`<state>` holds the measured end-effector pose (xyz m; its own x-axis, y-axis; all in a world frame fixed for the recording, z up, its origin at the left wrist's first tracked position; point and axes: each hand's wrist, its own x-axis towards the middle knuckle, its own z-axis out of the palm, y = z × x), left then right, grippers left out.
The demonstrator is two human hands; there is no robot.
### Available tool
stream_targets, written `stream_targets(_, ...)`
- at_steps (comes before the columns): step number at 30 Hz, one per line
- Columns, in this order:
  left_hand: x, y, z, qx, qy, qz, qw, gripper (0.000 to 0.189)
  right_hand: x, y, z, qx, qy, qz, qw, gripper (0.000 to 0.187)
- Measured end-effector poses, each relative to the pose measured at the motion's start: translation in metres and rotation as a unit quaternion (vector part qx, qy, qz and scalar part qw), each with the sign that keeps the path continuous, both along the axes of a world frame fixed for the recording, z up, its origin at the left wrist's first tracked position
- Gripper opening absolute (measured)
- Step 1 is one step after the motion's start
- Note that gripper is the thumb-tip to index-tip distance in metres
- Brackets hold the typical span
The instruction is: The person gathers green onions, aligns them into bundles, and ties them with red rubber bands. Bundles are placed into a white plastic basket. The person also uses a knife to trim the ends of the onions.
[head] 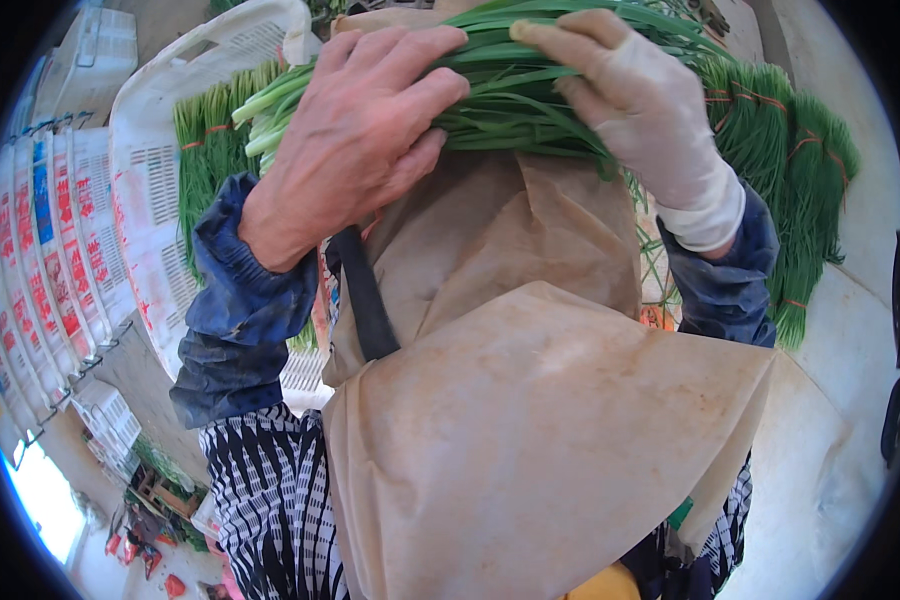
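A loose bunch of long green leafy stalks, like garlic chives [510, 112], lies crosswise over my lap at the top, pale stem ends to the left. My bare left hand [367, 112] rests over the stem end, fingers curled onto the stalks. My right hand [637, 112], in a pale, stained glove, touches the leaves farther right with its fingers apart; whether it grips any is unclear. Beneath the bunch, a brown apron-like sheet [532, 435] covers my lap.
Tied green bundles [757, 135] lie at the right on pale floor tiles [847, 360]. More bundles [210, 150] stand in a white plastic basket [142, 187] at the left. Beyond it are stacked white crates [52, 240] with red writing.
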<state>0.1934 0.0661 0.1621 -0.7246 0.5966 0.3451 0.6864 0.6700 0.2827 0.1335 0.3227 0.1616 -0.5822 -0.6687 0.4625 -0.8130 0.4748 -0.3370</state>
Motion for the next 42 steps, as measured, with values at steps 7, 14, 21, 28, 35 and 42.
stream_targets(7,0.001,-0.004,0.002,0.021,-0.023,0.013,0.999,0.041,-0.012,-0.021,-0.003,0.008,0.037,0.077,0.996,0.018)
stream_targets(14,0.003,-0.001,-0.007,0.001,-0.015,0.01,1.0,0.029,-0.007,-0.022,-0.018,0.067,0.089,0.115,0.987,0.023)
stream_targets(21,0.006,0.004,-0.02,0.014,-0.043,0.029,0.999,0.026,0.003,0.061,-0.033,-0.139,-0.054,-0.048,0.988,0.013)
stream_targets(28,0.003,0.007,-0.021,-0.013,-0.036,0.005,0.999,0.029,0.062,0.195,-0.051,0.001,-0.113,-0.438,0.892,0.033)
stream_targets(35,0.004,0.012,-0.018,-0.042,-0.033,0.009,0.999,0.032,0.04,0.121,-0.049,-0.252,-0.187,-0.264,0.912,0.058)
stream_targets(42,0.007,0.007,-0.015,-0.069,-0.04,0.034,0.996,0.054,-0.006,0.066,-0.047,-0.251,-0.354,-0.189,0.881,0.036)
